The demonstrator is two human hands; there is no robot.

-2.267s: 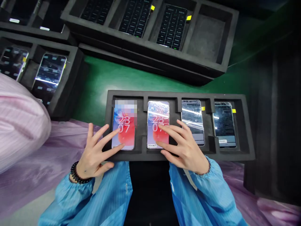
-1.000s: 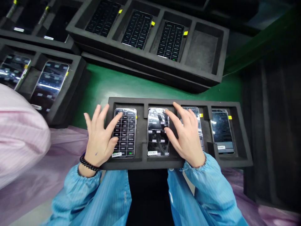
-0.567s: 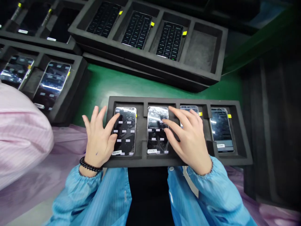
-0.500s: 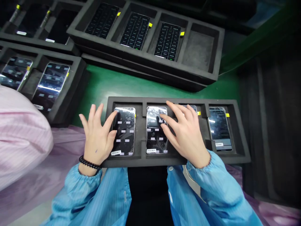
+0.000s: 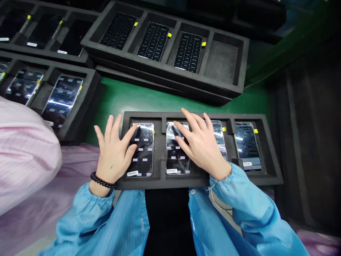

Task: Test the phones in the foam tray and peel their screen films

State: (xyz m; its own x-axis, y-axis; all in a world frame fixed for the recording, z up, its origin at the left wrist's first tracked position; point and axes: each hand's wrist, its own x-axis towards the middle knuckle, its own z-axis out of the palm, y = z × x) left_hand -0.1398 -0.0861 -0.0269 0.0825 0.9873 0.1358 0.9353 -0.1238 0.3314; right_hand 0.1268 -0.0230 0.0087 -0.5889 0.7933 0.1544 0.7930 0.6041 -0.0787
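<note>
A black foam tray (image 5: 157, 183) lies before me with smartphones in its compartments. My left hand (image 5: 113, 151), fingers spread, reaches over the leftmost smartphone (image 5: 145, 167); its index fingertip is at the top left of the screen. Over the second smartphone (image 5: 174, 163) is my right hand (image 5: 199, 142), fingers apart, with fingertips at or just above the upper screen. Both screens show small pale rectangles on black. Partly behind my right hand lies a third smartphone (image 5: 220, 137). The rightmost smartphone (image 5: 247, 147) shows lines of text. Neither hand grips anything.
Behind, a stacked foam tray (image 5: 170, 76) holds phones showing button grids, plus one bare compartment (image 5: 221, 60). More phone trays (image 5: 87, 80) stand at left on the green table (image 5: 119, 94). A person's pink sleeve (image 5: 26, 153) is close on my left.
My right hand has moved left and slightly up across the second smartphone, uncovering more of the third. My left hand has shifted slightly right and up. The view has tilted a little.
</note>
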